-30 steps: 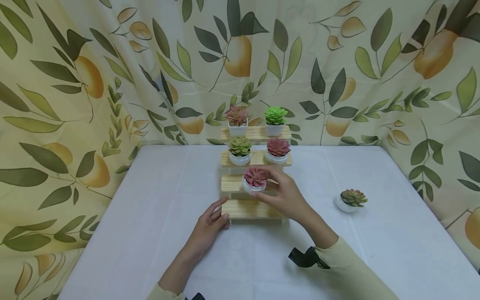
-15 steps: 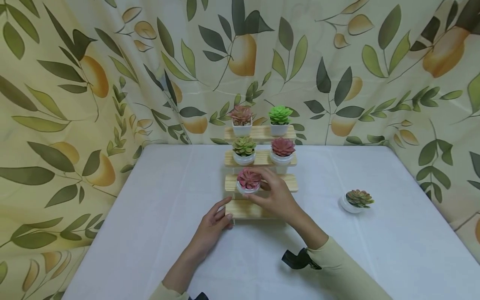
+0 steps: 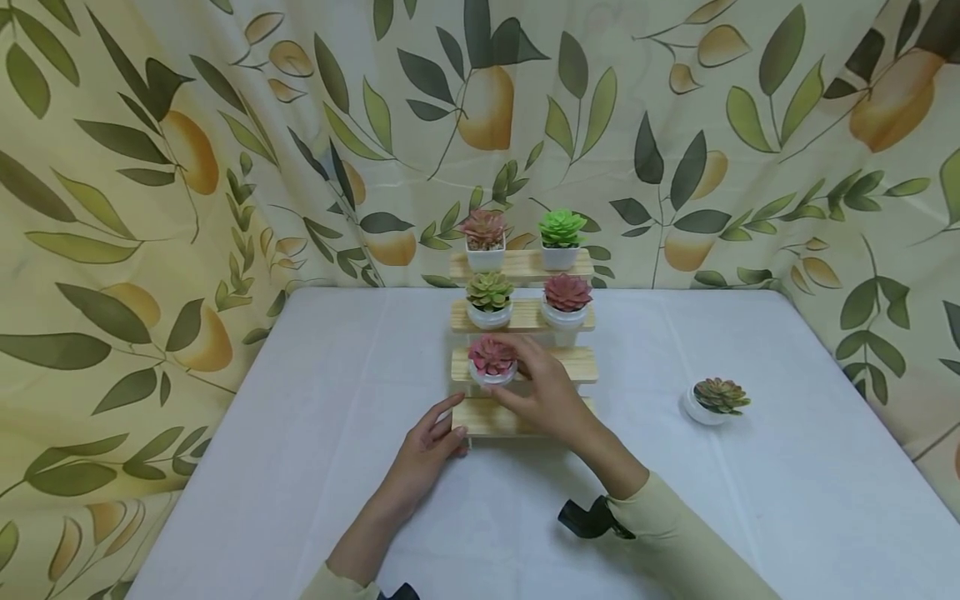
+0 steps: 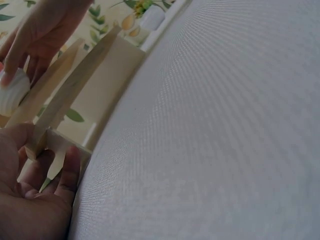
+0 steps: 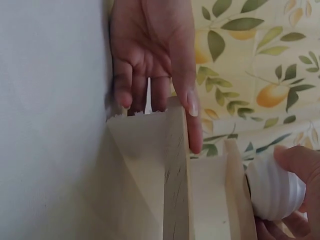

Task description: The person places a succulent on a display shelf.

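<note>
My right hand [image 3: 551,396] pinches a white round pot with a pink artificial succulent [image 3: 492,357] at the left end of the third step of a small wooden tiered stand [image 3: 498,417]. Up close, the ribbed white pot [image 5: 272,190] sits between thumb and fingers, right at the board's face. My left hand [image 3: 422,454] holds the left end of the lowest step; in the right wrist view its thumb and forefinger lie on either side of the board end [image 5: 176,175]. Part of the pot's right side is hidden behind the right fingers.
On the top step stand a reddish succulent [image 3: 484,237] and a bright green one [image 3: 560,237] in square white pots. The second step bears a green succulent [image 3: 490,298] and a dark red one [image 3: 567,300]. A brownish-green potted succulent [image 3: 716,400] lies tilted on the white table [image 3: 315,400].
My right hand has shifted the pink succulent leftward along the third step to its left end. The left hand keeps its hold on the stand. The head view has turned slightly.
</note>
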`<state>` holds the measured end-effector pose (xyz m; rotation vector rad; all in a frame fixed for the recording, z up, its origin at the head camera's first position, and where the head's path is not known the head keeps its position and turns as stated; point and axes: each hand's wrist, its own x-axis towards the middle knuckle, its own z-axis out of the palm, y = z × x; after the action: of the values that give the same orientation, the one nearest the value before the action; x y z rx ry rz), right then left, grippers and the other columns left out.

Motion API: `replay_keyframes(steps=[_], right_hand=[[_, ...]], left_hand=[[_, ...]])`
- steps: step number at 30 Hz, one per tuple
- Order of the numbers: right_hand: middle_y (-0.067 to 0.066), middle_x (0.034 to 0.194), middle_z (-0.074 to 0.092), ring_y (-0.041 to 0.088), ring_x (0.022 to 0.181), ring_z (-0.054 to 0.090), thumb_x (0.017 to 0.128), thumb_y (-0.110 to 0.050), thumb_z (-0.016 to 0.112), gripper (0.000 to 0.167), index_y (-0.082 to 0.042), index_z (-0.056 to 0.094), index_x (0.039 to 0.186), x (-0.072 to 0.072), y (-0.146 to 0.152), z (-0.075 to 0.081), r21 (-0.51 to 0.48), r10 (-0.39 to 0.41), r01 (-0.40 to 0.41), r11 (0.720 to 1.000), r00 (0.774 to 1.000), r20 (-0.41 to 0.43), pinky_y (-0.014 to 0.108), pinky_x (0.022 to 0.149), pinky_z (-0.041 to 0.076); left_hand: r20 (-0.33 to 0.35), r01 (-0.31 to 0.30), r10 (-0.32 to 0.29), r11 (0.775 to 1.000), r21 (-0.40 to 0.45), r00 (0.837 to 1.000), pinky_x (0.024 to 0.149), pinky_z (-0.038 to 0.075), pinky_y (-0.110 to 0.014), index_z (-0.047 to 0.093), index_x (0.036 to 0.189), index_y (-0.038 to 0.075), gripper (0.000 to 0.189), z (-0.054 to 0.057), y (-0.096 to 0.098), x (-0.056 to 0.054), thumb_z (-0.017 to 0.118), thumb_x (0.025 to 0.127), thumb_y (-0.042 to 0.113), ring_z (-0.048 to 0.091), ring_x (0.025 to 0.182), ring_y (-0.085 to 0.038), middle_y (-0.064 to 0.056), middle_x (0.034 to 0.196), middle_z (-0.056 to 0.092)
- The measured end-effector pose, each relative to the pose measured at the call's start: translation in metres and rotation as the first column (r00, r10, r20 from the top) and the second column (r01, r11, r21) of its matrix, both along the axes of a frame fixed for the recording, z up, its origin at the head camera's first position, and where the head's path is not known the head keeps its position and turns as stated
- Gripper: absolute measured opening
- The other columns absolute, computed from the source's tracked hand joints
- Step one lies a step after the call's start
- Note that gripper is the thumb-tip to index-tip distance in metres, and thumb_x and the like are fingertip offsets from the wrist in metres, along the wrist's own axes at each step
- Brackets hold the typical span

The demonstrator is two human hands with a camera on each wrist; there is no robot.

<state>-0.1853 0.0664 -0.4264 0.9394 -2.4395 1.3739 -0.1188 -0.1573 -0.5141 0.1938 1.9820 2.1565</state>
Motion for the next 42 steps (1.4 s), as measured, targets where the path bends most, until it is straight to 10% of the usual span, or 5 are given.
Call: replay_keyframes(steps=[42], right_hand=[[0.003, 0.146, 0.052, 0.028, 0.13, 0.053, 0.087, -0.013, 0.087, 0.072, -0.017, 0.051, 0.15, 0.01, 0.025, 0.011, -0.026, -0.009, 0.011, 1.0, 0.998, 0.061, 0.044, 0.1, 0.053]], left_hand=[[0.021, -0.007, 0.007, 1.0, 0.011, 1.0, 0.091, 0.056, -0.035, 0.047, 0.155, 0.027, 0.053, 0.002, 0.001, 0.002, 0.063, 0.105, 0.017, 0.063, 0.109, -0.029, -0.013, 0.142, 0.061]])
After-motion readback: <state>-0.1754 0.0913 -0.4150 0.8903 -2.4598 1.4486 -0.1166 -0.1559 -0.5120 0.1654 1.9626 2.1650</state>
